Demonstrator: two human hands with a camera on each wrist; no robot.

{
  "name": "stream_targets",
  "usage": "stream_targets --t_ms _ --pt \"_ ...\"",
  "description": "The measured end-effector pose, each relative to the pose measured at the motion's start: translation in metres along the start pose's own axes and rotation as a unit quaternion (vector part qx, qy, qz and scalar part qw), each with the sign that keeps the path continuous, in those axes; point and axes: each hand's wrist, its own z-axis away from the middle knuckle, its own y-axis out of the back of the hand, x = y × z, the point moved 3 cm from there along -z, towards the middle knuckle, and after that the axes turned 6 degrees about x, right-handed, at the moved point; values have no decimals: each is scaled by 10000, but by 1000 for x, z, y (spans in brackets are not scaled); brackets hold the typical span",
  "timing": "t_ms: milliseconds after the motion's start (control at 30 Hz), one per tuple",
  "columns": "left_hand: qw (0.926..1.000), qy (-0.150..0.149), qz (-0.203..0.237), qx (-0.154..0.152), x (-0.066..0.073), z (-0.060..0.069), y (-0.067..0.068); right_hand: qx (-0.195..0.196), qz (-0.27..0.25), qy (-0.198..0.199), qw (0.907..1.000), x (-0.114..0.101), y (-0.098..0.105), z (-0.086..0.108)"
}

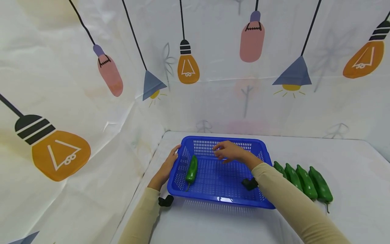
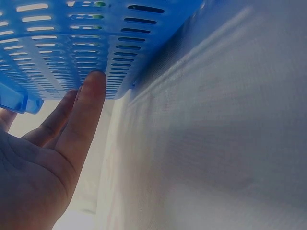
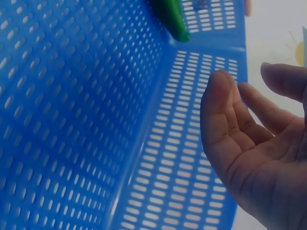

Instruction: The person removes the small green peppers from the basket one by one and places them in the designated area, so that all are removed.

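Observation:
A blue plastic basket (image 1: 219,200) with slotted walls sits on the white table. One long green chili pepper (image 1: 192,170) lies inside it, along the left side. My left hand (image 1: 166,167) is at the basket's left side, its fairly straight fingers touching the outer wall in the left wrist view. Over the basket's far half hovers my right hand (image 1: 230,150), fingers loosely bent and nothing held. In the right wrist view that hand is near the slotted wall, apart from the pepper (image 3: 170,19). Several green peppers (image 1: 320,184) lie in a row right of the basket, partly hidden by my right sleeve.
A white cloth (image 1: 350,159) covers the table. Behind and to the left hangs a pale sheet (image 1: 213,101) printed with lamps and bulbs. Dark straps (image 1: 166,201) are on both wrists. My right forearm (image 1: 295,203) crosses the basket's right rim.

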Motion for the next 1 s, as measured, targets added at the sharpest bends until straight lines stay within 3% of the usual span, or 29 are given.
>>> stream_targets --t_ms 500,833,1000 --pt "10000 -3 22 -61 -3 -4 1 -23 205 2 9998 -2 -21 -14" --pt "10000 -69 10 2 4 -4 0 53 93 -178 9998 -1 -33 -23" --pt "10000 49 30 -52 1 -1 1 46 268 -180 9995 3 -42 -26"
